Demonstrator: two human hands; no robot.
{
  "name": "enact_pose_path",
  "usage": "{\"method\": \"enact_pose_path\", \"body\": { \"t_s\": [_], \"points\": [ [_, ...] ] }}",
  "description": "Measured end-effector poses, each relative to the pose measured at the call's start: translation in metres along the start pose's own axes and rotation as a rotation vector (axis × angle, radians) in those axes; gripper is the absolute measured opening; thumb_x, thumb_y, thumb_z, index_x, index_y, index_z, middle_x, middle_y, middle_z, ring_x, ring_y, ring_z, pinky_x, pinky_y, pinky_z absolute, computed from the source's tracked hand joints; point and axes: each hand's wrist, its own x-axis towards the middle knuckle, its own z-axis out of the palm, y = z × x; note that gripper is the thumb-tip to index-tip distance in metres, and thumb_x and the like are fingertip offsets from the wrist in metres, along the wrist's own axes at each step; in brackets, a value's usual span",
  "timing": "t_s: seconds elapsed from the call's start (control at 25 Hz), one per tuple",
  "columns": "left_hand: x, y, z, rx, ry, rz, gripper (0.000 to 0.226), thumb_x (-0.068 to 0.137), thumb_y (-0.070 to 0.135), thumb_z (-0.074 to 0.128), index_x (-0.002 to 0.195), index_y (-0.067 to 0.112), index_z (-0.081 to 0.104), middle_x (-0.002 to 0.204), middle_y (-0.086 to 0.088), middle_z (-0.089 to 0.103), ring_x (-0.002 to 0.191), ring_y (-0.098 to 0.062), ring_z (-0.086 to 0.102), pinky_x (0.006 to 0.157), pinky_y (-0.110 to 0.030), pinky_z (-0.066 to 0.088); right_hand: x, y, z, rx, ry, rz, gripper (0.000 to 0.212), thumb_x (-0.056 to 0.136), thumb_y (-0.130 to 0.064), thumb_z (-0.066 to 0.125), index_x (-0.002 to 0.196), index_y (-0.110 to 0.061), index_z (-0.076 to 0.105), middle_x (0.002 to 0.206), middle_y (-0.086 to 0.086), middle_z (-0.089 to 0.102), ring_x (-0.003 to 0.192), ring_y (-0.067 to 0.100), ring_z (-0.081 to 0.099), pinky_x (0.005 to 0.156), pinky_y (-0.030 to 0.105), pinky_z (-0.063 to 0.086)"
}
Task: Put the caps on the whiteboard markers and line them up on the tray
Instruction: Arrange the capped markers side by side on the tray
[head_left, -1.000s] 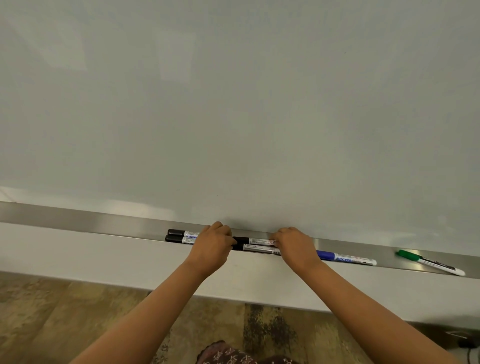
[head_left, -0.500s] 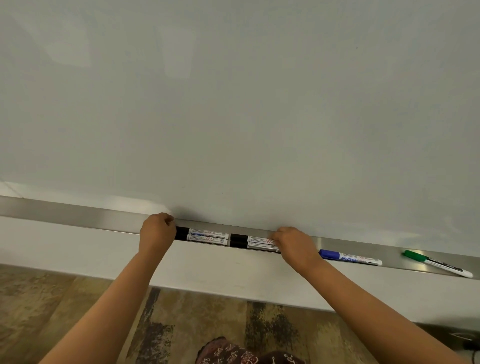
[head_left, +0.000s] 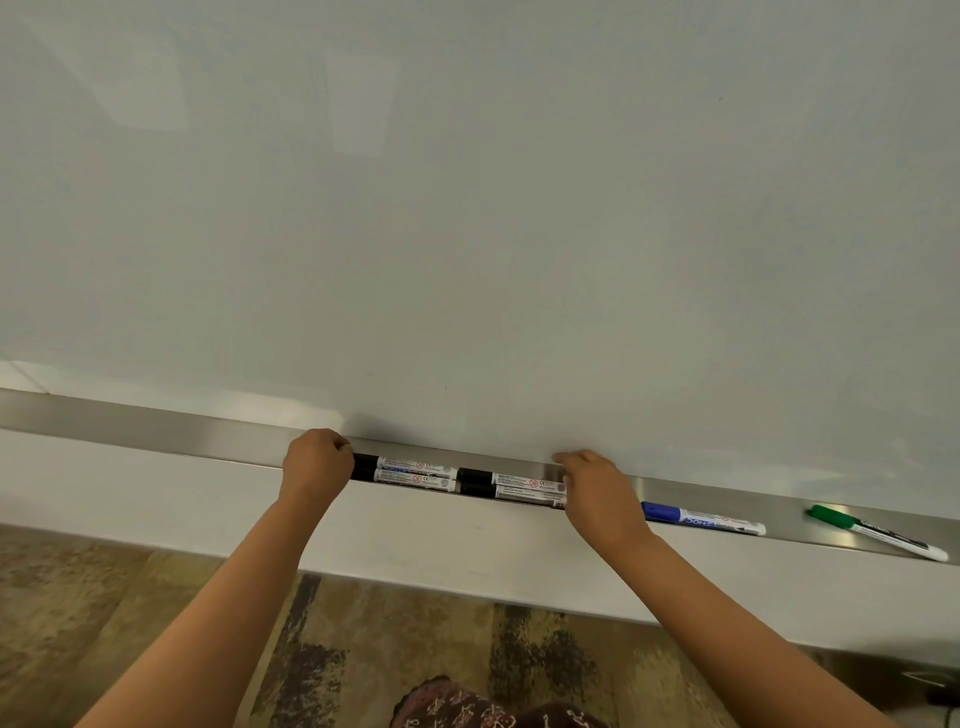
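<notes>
Four capped black markers lie on the metal tray (head_left: 156, 431) under the whiteboard, as two side-by-side pairs set end to end: a left pair (head_left: 415, 470) and a right pair (head_left: 524, 488). My left hand (head_left: 317, 462) is curled over the black caps at the left end of the row. My right hand (head_left: 597, 488) has its fingers closed on the right ends of the right pair. A blue-capped marker (head_left: 701, 518) lies on the tray just right of my right hand. Farther right, a green-capped marker (head_left: 878, 532) lies slanted across the tray.
The whiteboard (head_left: 467, 208) fills the upper view. A white ledge (head_left: 415, 530) runs below the tray, with patterned carpet (head_left: 156, 597) under it. The tray stretches bare to the left of my left hand.
My left hand slid left from the middle of the black markers to their left end, uncovering the left pair. My right hand stayed at the right end.
</notes>
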Motion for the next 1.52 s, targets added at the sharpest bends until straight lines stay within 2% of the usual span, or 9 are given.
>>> {"method": "enact_pose_path", "body": {
  "t_s": [0.12, 0.24, 0.48, 0.8, 1.0, 1.16, 1.28, 1.36, 1.52],
  "points": [
    [0.0, 0.0, 0.0, 0.027, -0.008, 0.006, 0.024, 0.088, 0.005, 0.048, 0.088, -0.006, 0.069, 0.077, -0.021, 0.062, 0.069, -0.029, 0.048, 0.064, -0.03, 0.036, -0.004, 0.003, -0.001, 0.064, -0.032, 0.183, 0.023, 0.089, -0.007, 0.05, 0.109, -0.005, 0.061, 0.108, 0.018, 0.064, 0.093, 0.029, 0.061, 0.08, 0.035, 0.051],
    [0.001, 0.001, -0.001, 0.048, -0.024, 0.004, 0.024, 0.087, 0.006, 0.047, 0.075, -0.003, 0.066, 0.071, -0.016, 0.057, 0.066, -0.029, 0.047, 0.06, -0.029, 0.035, -0.003, 0.002, 0.0, 0.11, -0.074, 0.253, 0.021, 0.088, -0.002, 0.049, 0.103, -0.002, 0.063, 0.103, 0.019, 0.066, 0.091, 0.03, 0.062, 0.077, 0.033, 0.051],
    [0.0, 0.004, -0.003, 0.079, -0.04, 0.005, 0.024, 0.086, 0.004, 0.046, 0.065, 0.002, 0.058, 0.066, -0.016, 0.054, 0.064, -0.029, 0.045, 0.05, -0.027, 0.029, 0.003, -0.002, 0.001, 0.103, -0.092, 0.276, 0.022, 0.088, -0.002, 0.051, 0.105, -0.003, 0.065, 0.105, 0.017, 0.069, 0.093, 0.029, 0.063, 0.08, 0.033, 0.052],
    [0.001, 0.004, -0.004, 0.086, -0.032, -0.004, 0.022, 0.085, 0.004, 0.048, 0.066, 0.002, 0.06, 0.067, -0.017, 0.054, 0.064, -0.03, 0.045, 0.059, -0.029, 0.034, 0.005, -0.004, 0.001, 0.124, -0.068, 0.275, 0.021, 0.089, -0.007, 0.056, 0.107, -0.006, 0.066, 0.106, 0.016, 0.07, 0.094, 0.027, 0.064, 0.081, 0.03, 0.051],
    [0.0, 0.005, -0.004, 0.099, -0.035, -0.015, 0.021, 0.084, 0.004, 0.048, 0.066, 0.004, 0.058, 0.067, -0.017, 0.054, 0.064, -0.03, 0.045, 0.058, -0.029, 0.035, 0.003, -0.004, 0.003, 0.082, -0.074, 0.249, 0.02, 0.088, -0.005, 0.055, 0.105, -0.005, 0.065, 0.105, 0.016, 0.069, 0.093, 0.026, 0.063, 0.079, 0.03, 0.05],
    [-0.001, 0.005, -0.004, 0.098, -0.031, -0.005, 0.021, 0.085, 0.004, 0.048, 0.071, 0.001, 0.065, 0.069, -0.017, 0.056, 0.064, -0.03, 0.047, 0.058, -0.029, 0.035, 0.0, -0.005, 0.003, 0.024, -0.091, 0.212, 0.019, 0.089, -0.009, 0.053, 0.103, -0.006, 0.065, 0.104, 0.015, 0.067, 0.09, 0.025, 0.063, 0.068, 0.025, 0.045],
    [-0.001, 0.004, -0.003, 0.102, -0.029, 0.007, 0.021, 0.085, 0.004, 0.049, 0.074, 0.0, 0.066, 0.069, -0.017, 0.057, 0.065, -0.029, 0.047, 0.058, -0.029, 0.035, 0.0, -0.01, 0.001, -0.021, -0.038, 0.171, 0.018, 0.089, -0.009, 0.049, 0.101, -0.007, 0.063, 0.103, 0.014, 0.063, 0.089, 0.027, 0.06, 0.068, 0.03, 0.046],
    [-0.002, 0.005, -0.002, 0.111, -0.029, 0.009, 0.02, 0.085, 0.005, 0.049, 0.071, 0.004, 0.063, 0.069, -0.016, 0.057, 0.065, -0.03, 0.047, 0.058, -0.028, 0.035, 0.004, -0.018, 0.002, -0.026, -0.028, 0.088, 0.024, 0.089, -0.007, 0.046, 0.107, -0.009, 0.061, 0.108, 0.013, 0.061, 0.099, 0.029, 0.055, 0.073, 0.033, 0.046],
    [-0.004, 0.006, -0.002, 0.117, -0.018, 0.011, 0.019, 0.086, 0.005, 0.05, 0.068, 0.008, 0.057, 0.073, -0.017, 0.058, 0.069, -0.033, 0.051, 0.062, -0.03, 0.038, 0.007, -0.037, 0.015, -0.048, -0.149, -0.149, 0.034, 0.092, -0.009, 0.041, 0.124, -0.011, 0.051, 0.126, 0.011, 0.056, 0.116, 0.029, 0.046, 0.095, 0.039, 0.042]
  ]
}}
